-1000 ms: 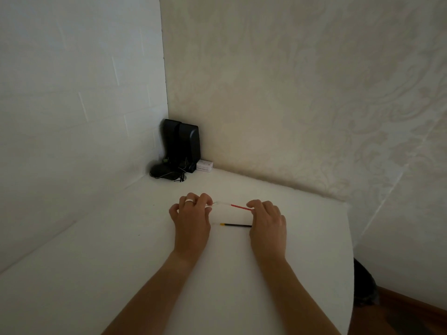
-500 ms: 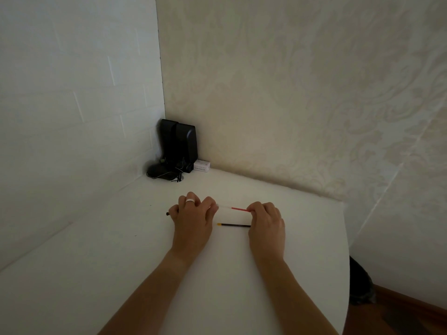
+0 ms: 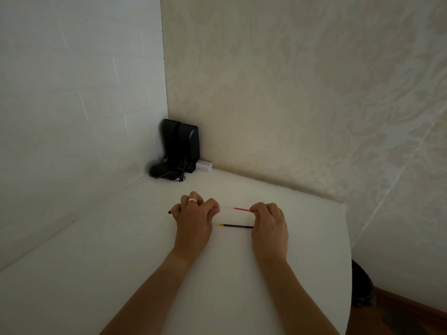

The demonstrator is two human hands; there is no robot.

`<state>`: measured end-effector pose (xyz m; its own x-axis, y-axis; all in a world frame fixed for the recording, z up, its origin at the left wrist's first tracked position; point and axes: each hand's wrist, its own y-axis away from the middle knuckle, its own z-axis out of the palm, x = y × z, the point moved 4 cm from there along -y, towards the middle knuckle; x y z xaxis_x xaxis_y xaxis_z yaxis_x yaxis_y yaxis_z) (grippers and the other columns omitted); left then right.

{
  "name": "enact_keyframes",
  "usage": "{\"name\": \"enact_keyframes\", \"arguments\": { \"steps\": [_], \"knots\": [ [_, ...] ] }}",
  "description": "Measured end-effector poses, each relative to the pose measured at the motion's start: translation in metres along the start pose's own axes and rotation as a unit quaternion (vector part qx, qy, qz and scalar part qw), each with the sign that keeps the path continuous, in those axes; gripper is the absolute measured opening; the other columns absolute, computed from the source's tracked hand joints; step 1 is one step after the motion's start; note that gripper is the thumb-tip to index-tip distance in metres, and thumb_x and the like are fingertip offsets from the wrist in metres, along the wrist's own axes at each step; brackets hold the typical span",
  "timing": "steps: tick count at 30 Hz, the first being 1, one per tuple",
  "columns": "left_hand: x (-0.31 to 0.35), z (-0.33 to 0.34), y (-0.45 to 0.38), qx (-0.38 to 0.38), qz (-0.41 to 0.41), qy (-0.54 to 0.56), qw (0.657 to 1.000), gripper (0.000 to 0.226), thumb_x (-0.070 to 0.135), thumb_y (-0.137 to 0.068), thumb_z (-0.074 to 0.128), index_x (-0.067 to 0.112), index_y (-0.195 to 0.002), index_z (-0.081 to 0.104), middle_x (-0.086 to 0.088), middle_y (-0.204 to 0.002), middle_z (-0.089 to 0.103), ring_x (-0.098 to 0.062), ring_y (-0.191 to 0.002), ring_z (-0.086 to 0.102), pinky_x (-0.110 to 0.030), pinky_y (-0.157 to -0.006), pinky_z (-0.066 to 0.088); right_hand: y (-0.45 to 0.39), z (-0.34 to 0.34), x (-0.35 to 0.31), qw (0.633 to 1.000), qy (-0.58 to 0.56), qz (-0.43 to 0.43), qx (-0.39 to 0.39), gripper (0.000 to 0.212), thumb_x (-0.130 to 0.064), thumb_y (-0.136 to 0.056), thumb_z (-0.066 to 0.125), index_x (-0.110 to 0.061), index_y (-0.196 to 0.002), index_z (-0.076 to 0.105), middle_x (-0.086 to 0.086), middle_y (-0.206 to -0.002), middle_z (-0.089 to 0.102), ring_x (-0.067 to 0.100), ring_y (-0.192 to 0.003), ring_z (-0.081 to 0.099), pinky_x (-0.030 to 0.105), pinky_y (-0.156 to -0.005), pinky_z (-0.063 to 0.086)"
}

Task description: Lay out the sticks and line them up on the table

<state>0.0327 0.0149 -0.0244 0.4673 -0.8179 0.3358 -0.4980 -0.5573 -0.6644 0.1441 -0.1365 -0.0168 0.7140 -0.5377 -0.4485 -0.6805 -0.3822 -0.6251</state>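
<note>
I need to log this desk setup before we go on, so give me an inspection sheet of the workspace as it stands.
Surface: white table, rounded right edge.
Job's things: red refill pinched at both ends; black refill lying flat nearer the person; a dark tip shows past the left hand.
Clutter: small white box by the wall.
Hands: left hand wears a ring, fingers curled; right hand curled on the red refill.
Cables: thin wires tangled by the black speakers.
Surroundings: patterned wall, corner, wooden floor at right.
</note>
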Motion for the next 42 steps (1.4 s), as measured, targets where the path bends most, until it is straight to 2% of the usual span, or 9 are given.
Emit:
{"name": "enact_keyframes", "arguments": {
  "steps": [15,19,23,26,28,30,34,39,42],
  "knots": [
    [-0.001,0.001,0.000,-0.016,-0.003,0.013,1.000,0.008,0.028,-0.089,0.070,0.036,-0.087,0.068,0.006,-0.090,0.046,-0.016,-0.086,0.045,-0.032,-0.077,0.018,0.001,-0.001,0.001,1.000,-0.021,-0.019,0.003,0.025,0.005,-0.083,0.062,-0.018,-0.092,0.068,-0.001,-0.092,0.058,0.018,-0.080,0.052,0.029,-0.061,0.045],
    [0.002,0.002,0.001,-0.023,0.022,0.022,0.999,0.005,0.035,-0.090,0.066,0.036,-0.088,0.069,0.006,-0.091,0.047,-0.015,-0.088,0.046,-0.031,-0.080,0.020,0.000,0.002,-0.003,0.997,-0.048,-0.066,-0.004,0.023,0.003,-0.084,0.065,-0.017,-0.094,0.070,-0.002,-0.092,0.062,0.018,-0.082,0.056,0.034,-0.064,0.052],
    [0.007,0.002,0.001,-0.033,0.042,0.053,0.997,0.004,0.037,-0.090,0.065,0.036,-0.088,0.069,0.007,-0.091,0.046,-0.015,-0.089,0.046,-0.034,-0.082,0.027,0.002,0.007,-0.013,0.985,-0.086,-0.148,-0.030,0.026,-0.001,-0.087,0.064,-0.017,-0.106,0.070,-0.002,-0.098,0.068,0.018,-0.087,0.061,0.037,-0.074,0.054],
    [0.007,0.002,0.001,-0.029,0.041,0.064,0.997,0.001,0.034,-0.088,0.069,0.034,-0.088,0.069,0.005,-0.090,0.048,-0.017,-0.088,0.048,-0.035,-0.082,0.026,0.005,0.006,-0.019,0.979,-0.115,-0.158,-0.060,0.040,-0.003,-0.088,0.061,-0.023,-0.123,0.064,-0.005,-0.113,0.068,0.015,-0.100,0.062,0.031,-0.085,0.052],
    [0.006,0.002,0.000,-0.028,0.038,0.063,0.997,0.001,0.033,-0.088,0.069,0.034,-0.088,0.070,0.004,-0.091,0.049,-0.018,-0.088,0.049,-0.036,-0.081,0.026,0.005,0.003,-0.020,0.980,-0.117,-0.151,-0.056,0.040,-0.007,-0.089,0.060,-0.024,-0.126,0.061,-0.006,-0.119,0.064,0.013,-0.097,0.063,0.029,-0.084,0.052],
    [0.005,0.002,0.000,-0.031,0.035,0.062,0.997,0.002,0.033,-0.089,0.067,0.034,-0.088,0.069,0.005,-0.092,0.049,-0.017,-0.089,0.048,-0.035,-0.081,0.025,0.003,0.003,-0.016,0.985,-0.102,-0.133,-0.036,0.030,-0.011,-0.089,0.061,-0.021,-0.117,0.064,-0.004,-0.113,0.062,0.014,-0.087,0.062,0.033,-0.077,0.054],
    [0.008,0.003,0.001,-0.044,0.049,0.069,0.995,0.002,0.035,-0.088,0.068,0.033,-0.088,0.070,0.005,-0.091,0.048,-0.016,-0.088,0.046,-0.033,-0.079,0.026,0.001,0.009,-0.008,0.988,-0.086,-0.127,-0.027,0.009,-0.011,-0.090,0.063,-0.018,-0.095,0.069,-0.003,-0.091,0.063,0.015,-0.080,0.059,0.038,-0.071,0.052],
    [0.009,0.003,0.001,-0.051,0.066,0.081,0.993,0.005,0.036,-0.087,0.069,0.032,-0.089,0.071,0.006,-0.089,0.048,-0.014,-0.087,0.046,-0.032,-0.076,0.031,0.003,0.010,-0.013,0.981,-0.114,-0.145,-0.054,0.019,-0.014,-0.091,0.062,-0.020,-0.109,0.068,-0.005,-0.098,0.066,0.014,-0.088,0.060,0.033,-0.076,0.053],
    [0.010,0.003,0.001,-0.052,0.071,0.083,0.993,0.005,0.037,-0.087,0.069,0.033,-0.089,0.071,0.007,-0.089,0.048,-0.013,-0.087,0.045,-0.031,-0.075,0.029,0.001,0.009,-0.010,0.985,-0.109,-0.126,-0.046,0.005,-0.017,-0.092,0.062,-0.018,-0.096,0.065,-0.005,-0.090,0.062,0.013,-0.080,0.056,0.035,-0.068,0.052]
  ]
}}
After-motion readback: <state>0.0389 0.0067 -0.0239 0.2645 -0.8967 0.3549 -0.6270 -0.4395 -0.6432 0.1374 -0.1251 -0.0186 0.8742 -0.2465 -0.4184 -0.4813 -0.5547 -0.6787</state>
